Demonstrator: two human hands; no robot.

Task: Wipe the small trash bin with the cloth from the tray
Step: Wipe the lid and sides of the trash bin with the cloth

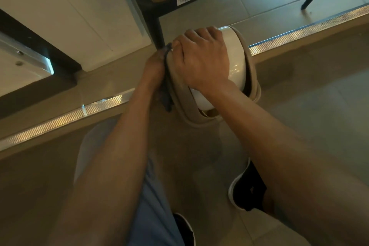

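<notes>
The small trash bin [236, 56] is white with a beige lid and rim, and sits on the floor by a step. My right hand [201, 60] lies over its top with the fingers curled round the bin's far edge. My left hand [154, 66] grips a dark cloth [166, 90] and presses it against the bin's left side. Most of the cloth is hidden between my hand and the bin.
A black metal furniture leg [154, 20] stands just beyond my left hand. A metal-edged step [299, 32] runs across behind the bin. White cabinet panels [69, 10] are at the left. My shoes [245, 189] are on the tiled floor below.
</notes>
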